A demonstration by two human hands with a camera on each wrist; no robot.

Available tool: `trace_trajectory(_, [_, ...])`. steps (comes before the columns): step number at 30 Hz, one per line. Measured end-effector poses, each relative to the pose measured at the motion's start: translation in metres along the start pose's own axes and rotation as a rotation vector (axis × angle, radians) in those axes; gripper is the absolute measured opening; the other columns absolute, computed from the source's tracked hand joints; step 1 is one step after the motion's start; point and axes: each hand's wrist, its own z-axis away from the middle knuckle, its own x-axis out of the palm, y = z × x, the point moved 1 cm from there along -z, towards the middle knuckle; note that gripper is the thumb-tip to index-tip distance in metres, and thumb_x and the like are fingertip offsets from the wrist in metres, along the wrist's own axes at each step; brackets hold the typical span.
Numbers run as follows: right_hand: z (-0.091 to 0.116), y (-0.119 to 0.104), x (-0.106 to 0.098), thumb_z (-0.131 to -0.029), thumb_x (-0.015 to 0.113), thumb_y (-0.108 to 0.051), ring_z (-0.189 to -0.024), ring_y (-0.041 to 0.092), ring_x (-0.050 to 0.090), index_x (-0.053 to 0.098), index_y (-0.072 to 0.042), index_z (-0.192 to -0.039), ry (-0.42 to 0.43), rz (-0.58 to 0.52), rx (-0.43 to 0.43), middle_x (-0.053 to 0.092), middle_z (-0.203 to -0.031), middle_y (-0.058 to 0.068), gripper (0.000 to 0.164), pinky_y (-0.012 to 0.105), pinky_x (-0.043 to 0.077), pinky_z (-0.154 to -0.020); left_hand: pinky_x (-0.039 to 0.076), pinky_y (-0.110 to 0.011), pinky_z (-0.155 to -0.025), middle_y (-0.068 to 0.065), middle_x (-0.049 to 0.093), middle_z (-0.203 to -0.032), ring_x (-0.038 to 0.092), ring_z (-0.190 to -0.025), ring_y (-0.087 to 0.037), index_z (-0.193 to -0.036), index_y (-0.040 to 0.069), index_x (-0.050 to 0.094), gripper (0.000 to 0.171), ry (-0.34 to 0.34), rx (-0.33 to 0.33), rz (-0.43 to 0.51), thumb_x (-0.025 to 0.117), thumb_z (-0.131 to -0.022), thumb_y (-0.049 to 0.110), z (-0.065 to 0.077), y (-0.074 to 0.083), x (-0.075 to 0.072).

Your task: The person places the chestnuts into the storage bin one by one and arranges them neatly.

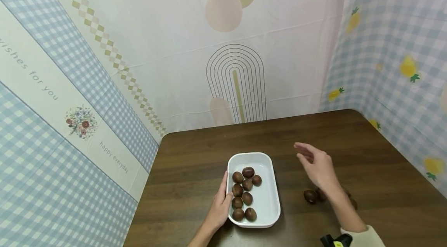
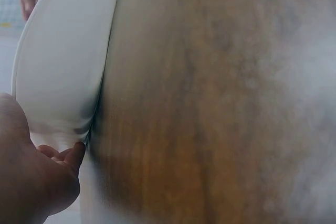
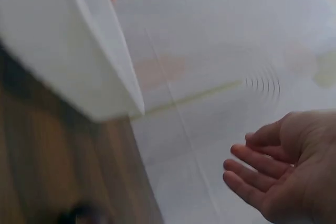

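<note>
A white rectangular baking dish (image 1: 268,200) stands on the table with several brown chestnuts (image 1: 247,198) along its left half. My left hand (image 1: 219,206) grips the dish's left side, thumb over the rim and fingers along the outer wall. In the left wrist view its fingertips (image 2: 77,153) touch the lower part of the white wall. Right of the dish, my right hand (image 1: 319,167) is raised with loosely bent fingers and holds nothing. Below that hand, more chestnuts (image 1: 310,196) lie on the table, partly hidden by the forearm.
The dark wooden table (image 1: 195,150) reaches back to a patterned cloth backdrop (image 1: 174,45). Checked cloths hang at the left and right sides. A black device (image 1: 336,240) sits by the right sleeve (image 1: 363,237).
</note>
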Motion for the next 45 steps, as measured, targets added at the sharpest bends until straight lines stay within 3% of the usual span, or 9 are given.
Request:
trace_trajectory(8, [0.030, 0.048, -0.030, -0.107, 0.067, -0.021, -0.129, 0.049, 0.060, 0.056, -0.004, -0.153, -0.090, -0.034, 0.070, 0.058, -0.150, 0.023, 0.050, 0.004, 0.045, -0.090, 0.025, -0.032, -0.121, -0.009, 0.035, -0.170, 0.036, -0.153, -0.031, -0.172, 0.022, 0.022, 0.072, 0.013, 0.000, -0.020, 0.051, -0.108, 0.004, 0.000, -0.002, 0.000])
trace_trajectory(15, [0.058, 0.070, -0.025, -0.101, 0.075, -0.018, -0.129, 0.050, 0.060, 0.055, -0.003, -0.154, -0.194, 0.004, 0.123, 0.056, -0.151, 0.024, 0.059, 0.046, 0.053, -0.099, 0.025, -0.031, -0.121, -0.010, 0.035, -0.170, 0.037, -0.152, -0.032, -0.171, 0.024, 0.022, 0.073, 0.015, -0.004, -0.026, 0.051, -0.108, 0.004, 0.001, -0.002, 0.000])
trace_trajectory(19, [0.074, 0.073, -0.018, -0.096, 0.080, -0.012, -0.124, 0.048, 0.064, 0.059, -0.003, -0.150, -0.214, 0.075, 0.083, 0.063, -0.143, 0.025, 0.059, 0.058, 0.053, -0.097, 0.024, -0.030, -0.121, -0.010, 0.034, -0.171, 0.036, -0.153, -0.031, -0.171, 0.027, 0.023, 0.073, 0.015, -0.002, -0.021, 0.051, -0.108, 0.003, 0.001, -0.001, -0.001])
trace_trajectory(23, [0.085, 0.074, -0.013, -0.090, 0.084, -0.008, -0.086, 0.031, 0.074, 0.066, -0.005, -0.143, -0.197, 0.153, 0.030, 0.072, -0.130, 0.022, 0.057, 0.039, 0.058, -0.075, 0.026, -0.034, -0.122, -0.009, 0.034, -0.171, 0.037, -0.152, -0.030, -0.171, 0.026, 0.023, 0.072, 0.017, -0.011, -0.030, 0.051, -0.109, 0.005, 0.001, -0.001, -0.001])
trace_trajectory(26, [0.089, 0.074, -0.010, -0.087, 0.085, -0.005, -0.058, 0.029, 0.063, 0.069, -0.004, -0.139, -0.201, 0.161, 0.009, 0.074, -0.123, 0.024, 0.054, 0.030, 0.051, -0.059, 0.032, -0.041, -0.121, -0.010, 0.037, -0.169, 0.042, -0.149, -0.030, -0.172, 0.025, 0.023, 0.071, 0.021, -0.017, -0.045, 0.051, -0.109, 0.007, 0.001, 0.000, -0.001])
trace_trajectory(29, [0.091, 0.075, -0.008, -0.085, 0.086, -0.001, -0.076, 0.048, 0.072, 0.071, -0.003, -0.135, -0.207, 0.167, -0.005, 0.074, -0.120, 0.026, 0.052, 0.038, 0.060, -0.061, 0.034, -0.043, -0.120, -0.011, 0.038, -0.168, 0.043, -0.148, -0.031, -0.171, 0.024, 0.023, 0.070, 0.023, -0.020, -0.053, 0.051, -0.109, 0.008, 0.001, 0.000, -0.001])
trace_trajectory(32, [0.092, 0.075, -0.007, -0.082, 0.087, 0.002, -0.113, 0.066, 0.059, 0.073, -0.002, -0.130, -0.194, 0.184, -0.035, 0.075, -0.118, 0.024, 0.051, 0.057, 0.061, -0.077, 0.030, -0.042, -0.122, -0.009, 0.036, -0.170, 0.040, -0.151, -0.030, -0.171, 0.024, 0.024, 0.070, 0.022, -0.019, -0.049, 0.051, -0.109, 0.008, 0.001, 0.000, -0.001])
trace_trajectory(41, [0.091, 0.071, -0.001, -0.072, 0.093, 0.004, -0.101, 0.032, 0.075, 0.078, -0.005, -0.121, -0.196, 0.262, -0.148, 0.078, -0.116, 0.010, 0.052, 0.063, 0.047, -0.101, 0.033, -0.043, -0.121, -0.012, 0.038, -0.168, 0.043, -0.148, -0.031, -0.171, 0.023, 0.023, 0.070, 0.024, -0.029, -0.050, 0.051, -0.109, 0.007, 0.002, 0.001, -0.001])
trace_trajectory(45, [0.093, 0.067, 0.003, -0.072, 0.093, 0.005, -0.105, 0.036, 0.074, 0.078, -0.004, -0.119, -0.211, 0.266, -0.172, 0.077, -0.117, 0.010, 0.051, 0.061, 0.050, -0.100, 0.037, -0.044, -0.119, -0.013, 0.040, -0.167, 0.046, -0.146, -0.031, -0.171, 0.025, 0.023, 0.070, 0.025, -0.028, -0.052, 0.051, -0.109, 0.008, 0.002, 0.002, 0.000])
